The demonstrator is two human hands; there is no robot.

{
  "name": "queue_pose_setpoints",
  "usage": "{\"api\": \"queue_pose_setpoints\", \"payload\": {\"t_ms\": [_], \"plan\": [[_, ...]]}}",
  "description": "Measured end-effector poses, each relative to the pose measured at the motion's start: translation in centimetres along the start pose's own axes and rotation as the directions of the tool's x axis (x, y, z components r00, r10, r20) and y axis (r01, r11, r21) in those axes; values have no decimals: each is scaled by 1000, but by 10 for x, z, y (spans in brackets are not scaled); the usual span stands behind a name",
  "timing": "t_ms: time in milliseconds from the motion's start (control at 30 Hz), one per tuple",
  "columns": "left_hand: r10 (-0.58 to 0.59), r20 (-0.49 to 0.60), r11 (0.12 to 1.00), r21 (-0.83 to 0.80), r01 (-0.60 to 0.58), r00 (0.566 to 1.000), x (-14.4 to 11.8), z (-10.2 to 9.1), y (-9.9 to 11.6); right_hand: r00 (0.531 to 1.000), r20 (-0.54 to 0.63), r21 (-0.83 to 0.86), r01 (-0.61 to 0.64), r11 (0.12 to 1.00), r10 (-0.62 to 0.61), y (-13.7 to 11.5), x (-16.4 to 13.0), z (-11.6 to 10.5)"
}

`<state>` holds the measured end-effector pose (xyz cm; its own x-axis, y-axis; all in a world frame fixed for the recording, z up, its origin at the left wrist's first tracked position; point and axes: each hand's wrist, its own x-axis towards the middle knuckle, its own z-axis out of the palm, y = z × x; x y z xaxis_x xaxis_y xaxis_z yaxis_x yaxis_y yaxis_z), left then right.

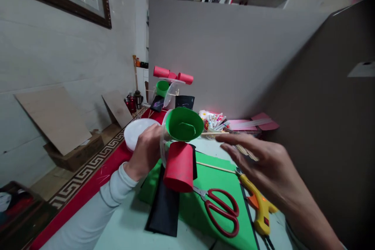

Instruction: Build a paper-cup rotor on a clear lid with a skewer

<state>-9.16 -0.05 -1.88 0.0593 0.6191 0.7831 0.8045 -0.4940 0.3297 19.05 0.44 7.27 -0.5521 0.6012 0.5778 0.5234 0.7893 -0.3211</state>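
My left hand (145, 151) grips a handmade model: a clear plastic cup with a green paper cup (183, 124) set inside it and a red paper tube (179, 167) hanging below. It is held above a green sheet (216, 187). My right hand (263, 164) hovers open to the right of the model, fingers spread and blurred, touching nothing. Thin wooden sticks (215, 168) lie just under that hand.
Red-handled scissors (222, 209) and a yellow glue gun (259, 209) lie on the green sheet. A black paper strip (164, 211) lies below the model. A white bowl (136, 132), a second similar model (171, 82) and a pile of craft supplies (213, 120) sit farther back. A grey partition stands behind.
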Motion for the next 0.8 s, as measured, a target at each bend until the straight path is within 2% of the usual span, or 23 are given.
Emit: {"api": "queue_pose_setpoints", "payload": {"t_ms": [67,100,167,233,333,500,633,700,767,800], "plan": [[31,7,999,-20,-31,999,4,-4,0,977,-163,-200,106,974,-140,6,2,0],[51,12,998,-32,-50,999,6,-7,2,965,-168,-285,147,947,-200,9,4,1],[96,24,993,-75,-94,995,13,-13,11,970,-80,-331,193,924,-231,14,8,5],[150,37,981,-126,-145,988,20,-19,21,981,3,-271,187,944,-193,18,10,10],[227,36,961,-169,-218,973,28,-23,29,984,34,-165,177,970,-174,22,10,14],[243,-44,964,-100,-246,969,33,-22,15,986,4,68,165,984,-166,31,9,14],[192,-144,981,-10,-195,971,36,-33,3,998,-12,202,69,977,-68,40,9,13],[135,-199,991,51,-127,971,35,-41,-3,1000,-11,254,9,967,-6,43,9,12],[-5,-277,996,80,28,961,32,-49,-15,999,-1,300,-47,953,49,45,8,11],[-111,-325,988,65,139,939,29,-51,-25,997,6,320,-70,945,72,46,8,10]]}}
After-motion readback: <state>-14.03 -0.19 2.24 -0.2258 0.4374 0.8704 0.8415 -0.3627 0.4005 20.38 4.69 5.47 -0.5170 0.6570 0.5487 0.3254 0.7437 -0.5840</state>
